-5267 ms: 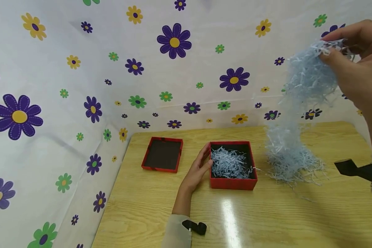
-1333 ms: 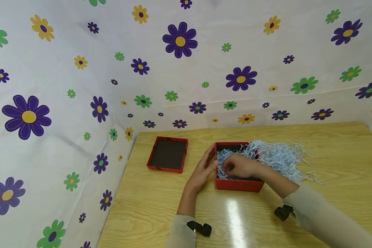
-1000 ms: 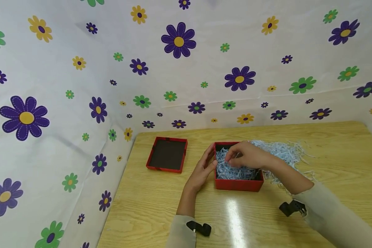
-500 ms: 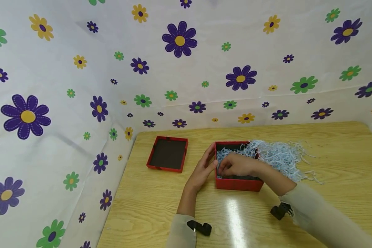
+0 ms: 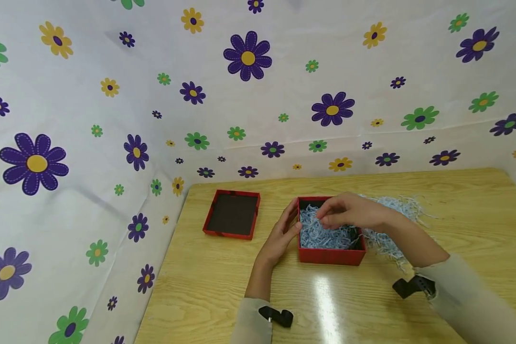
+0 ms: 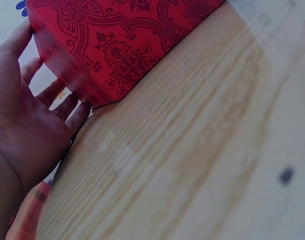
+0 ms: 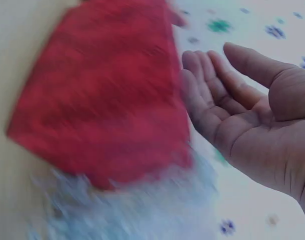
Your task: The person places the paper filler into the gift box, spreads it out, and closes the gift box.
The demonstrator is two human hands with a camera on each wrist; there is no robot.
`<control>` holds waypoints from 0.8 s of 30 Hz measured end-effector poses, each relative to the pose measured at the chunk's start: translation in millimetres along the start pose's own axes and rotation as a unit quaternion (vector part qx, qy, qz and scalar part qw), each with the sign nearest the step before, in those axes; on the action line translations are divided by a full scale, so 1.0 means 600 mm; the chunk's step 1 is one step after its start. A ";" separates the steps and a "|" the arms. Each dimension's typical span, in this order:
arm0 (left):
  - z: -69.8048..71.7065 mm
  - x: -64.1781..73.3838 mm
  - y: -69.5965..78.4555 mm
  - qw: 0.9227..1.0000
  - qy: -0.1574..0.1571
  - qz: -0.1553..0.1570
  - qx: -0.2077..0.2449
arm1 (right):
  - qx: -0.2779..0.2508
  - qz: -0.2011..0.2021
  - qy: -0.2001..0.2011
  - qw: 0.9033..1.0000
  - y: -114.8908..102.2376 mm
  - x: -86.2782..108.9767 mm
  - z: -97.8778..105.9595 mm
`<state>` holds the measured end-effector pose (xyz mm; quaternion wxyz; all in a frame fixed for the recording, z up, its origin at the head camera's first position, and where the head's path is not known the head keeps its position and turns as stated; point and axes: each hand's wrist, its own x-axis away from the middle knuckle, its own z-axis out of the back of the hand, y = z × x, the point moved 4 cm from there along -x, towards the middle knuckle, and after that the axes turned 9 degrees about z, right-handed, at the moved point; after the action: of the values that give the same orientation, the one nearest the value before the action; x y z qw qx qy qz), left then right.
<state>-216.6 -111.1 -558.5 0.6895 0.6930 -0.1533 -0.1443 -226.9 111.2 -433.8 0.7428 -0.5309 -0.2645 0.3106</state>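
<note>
Hands at the red box (image 5: 332, 256), split by role. Touching outside of left wall with left hand (image 5: 279, 236): fingers fairly straight along it, thumb up at the rim, not gripping. Probably there as a stop, to keep a light box from sliding. Hovering over the opening with right hand (image 5: 357, 211): fingers softly bent, thumb apart, nothing held per right wrist view. Can't tell fingertip contact with the shredded paper (image 5: 320, 236) below.

Box standing open side up on the tabletop (image 5: 206, 286), seemingly for easy reach from both sides. Shredded paper inside, bulked toward the left, with dark lining showing at right and far side; so not evenly spread. More loose paper (image 5: 402, 207) piled at the right of the box, on the right hand's side, presumably for a short reach. Touching the wall or just beside it: too blurred to call.

Parked to the left, apart from the box: lid (image 5: 232, 213), inside up, likely to leave the opening free and the left forearm unobstructed.
</note>
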 end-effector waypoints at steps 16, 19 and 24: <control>-0.001 -0.001 -0.003 1.000 -0.001 0.001 0.000 | 0.161 -0.079 0.240 0.954 0.148 0.213 0.166; -0.001 -0.001 -0.004 1.000 -0.002 0.001 0.000 | 0.154 -0.102 0.235 0.954 0.182 0.224 0.160; -0.002 -0.001 -0.003 1.000 0.004 0.001 0.000 | 0.182 -0.091 0.240 0.949 0.200 0.212 0.143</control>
<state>-216.9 -110.0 -560.5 0.6901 0.6935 -0.1516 -0.1409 -225.8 288.3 -514.7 0.8935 -0.4190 -0.0642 0.1484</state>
